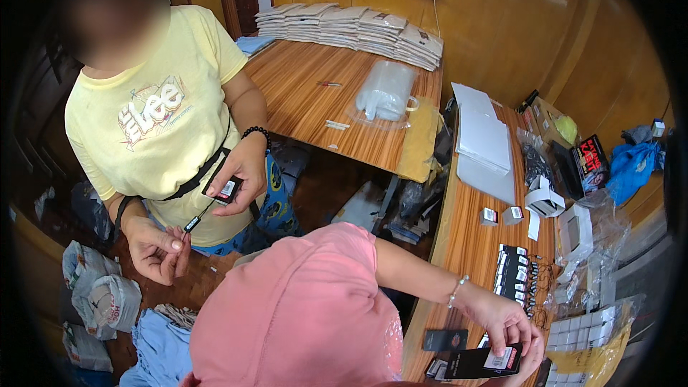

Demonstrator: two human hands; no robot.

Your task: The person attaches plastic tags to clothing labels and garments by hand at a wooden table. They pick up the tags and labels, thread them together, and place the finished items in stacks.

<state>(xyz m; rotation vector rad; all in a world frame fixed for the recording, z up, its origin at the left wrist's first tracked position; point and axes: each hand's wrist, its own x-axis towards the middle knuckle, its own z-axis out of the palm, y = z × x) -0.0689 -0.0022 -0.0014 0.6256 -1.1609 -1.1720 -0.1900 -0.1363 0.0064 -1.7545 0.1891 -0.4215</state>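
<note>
The black card [464,368] is in the wearer's own hands, at the near end of the counter [466,265]. The right hand [534,358], partly hidden, has its grip around the card's right end; the left hand [504,324] has bent fingertips on the white label [496,360], though I cannot tell whether that grip pinches or merely presses. A sideways push there could skew or crease the label; a slack right grip could let the card slip toward the dark card [444,340] nearby (dark beside dark, easy to muddle). Along the row of black tags [507,272], the thin cords [545,279] could snag a passing finger and drag the tags askew. The held card looks stiff, smooth and rectangular, its label flat and papery. The counter shows streaky, glossy wood grain; beyond, a white strip [545,204] curls in loose folds.
</note>
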